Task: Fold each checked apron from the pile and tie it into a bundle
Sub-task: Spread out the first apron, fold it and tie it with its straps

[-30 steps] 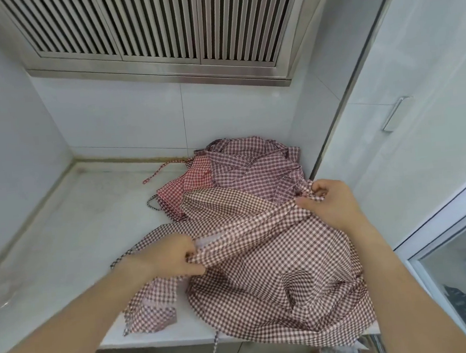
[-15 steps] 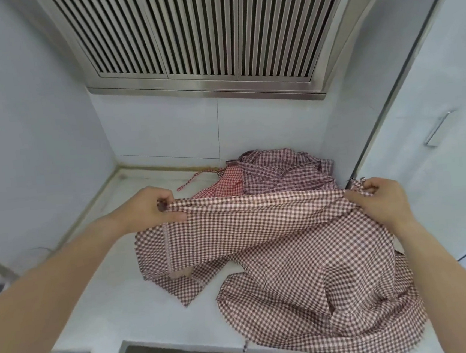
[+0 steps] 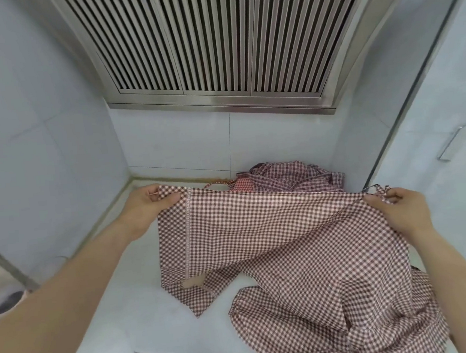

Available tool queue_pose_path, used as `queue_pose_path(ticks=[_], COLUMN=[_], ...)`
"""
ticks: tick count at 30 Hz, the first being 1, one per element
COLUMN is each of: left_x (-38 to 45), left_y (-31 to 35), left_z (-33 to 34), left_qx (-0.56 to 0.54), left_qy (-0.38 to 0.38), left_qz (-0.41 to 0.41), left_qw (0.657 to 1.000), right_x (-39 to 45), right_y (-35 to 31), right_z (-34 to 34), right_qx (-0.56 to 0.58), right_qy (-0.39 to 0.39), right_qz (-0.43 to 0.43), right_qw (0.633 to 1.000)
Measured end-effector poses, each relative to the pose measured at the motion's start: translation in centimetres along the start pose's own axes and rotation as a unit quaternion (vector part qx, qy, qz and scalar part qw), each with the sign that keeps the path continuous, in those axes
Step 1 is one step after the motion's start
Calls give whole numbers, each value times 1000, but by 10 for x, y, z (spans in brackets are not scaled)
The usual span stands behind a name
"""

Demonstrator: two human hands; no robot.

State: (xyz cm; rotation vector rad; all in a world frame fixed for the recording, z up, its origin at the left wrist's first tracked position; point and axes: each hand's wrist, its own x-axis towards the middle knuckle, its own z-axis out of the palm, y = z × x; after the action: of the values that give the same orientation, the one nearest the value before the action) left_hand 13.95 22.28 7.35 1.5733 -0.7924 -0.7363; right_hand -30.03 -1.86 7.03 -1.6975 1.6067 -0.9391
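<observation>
Two hands in view: left hand (image 3: 149, 205) and right hand (image 3: 397, 211). One brown checked apron (image 3: 284, 245) spread between them. One pile (image 3: 291, 177) at the back of one white counter (image 3: 125, 314), showing at least two more checked pieces, one red, one brown; exact number cannot be told. One steel vent grille (image 3: 213, 44) above. One cabinet handle (image 3: 450, 144) at right.

We have one view only, from a head-worn wide-angle camera. It looks forward and down over the counter (image 3: 120, 315) into a tiled corner, close enough that both forearms fill the lower frame, and the vent (image 3: 213, 41) looms overhead.
</observation>
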Motion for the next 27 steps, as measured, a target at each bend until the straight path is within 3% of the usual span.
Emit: queue_pose_path(ticks=[6,11,14,18,22,25,27], left_x=[7,12,13,16,24,27,27], left_y=[11,29,41,56,68,79,88], left_z=[5,0,-1,3,8,9,9], left_qx=[-8,129,167,102,113,187,179], left_qy=[66,-77,-60,-32,53,166,217], left_qz=[28,-6,11,37,64,158,200], left_qw=[997,989,984,994,990,955,938], right_x=[0,14,18,21,21,22,25], right_y=[-19,-31,-39,-47,-63,-73,-79], right_z=[-6,-13,-19,-22,-13,-2,1], right_qx=[-17,-69,-81,-100,-84,-61,-42], right_qy=[-47,-24,-33,-80,-67,-11,15], right_qz=[-74,-88,-84,-56,-60,-69,-62], right_qw=[996,993,993,990,992,996,997])
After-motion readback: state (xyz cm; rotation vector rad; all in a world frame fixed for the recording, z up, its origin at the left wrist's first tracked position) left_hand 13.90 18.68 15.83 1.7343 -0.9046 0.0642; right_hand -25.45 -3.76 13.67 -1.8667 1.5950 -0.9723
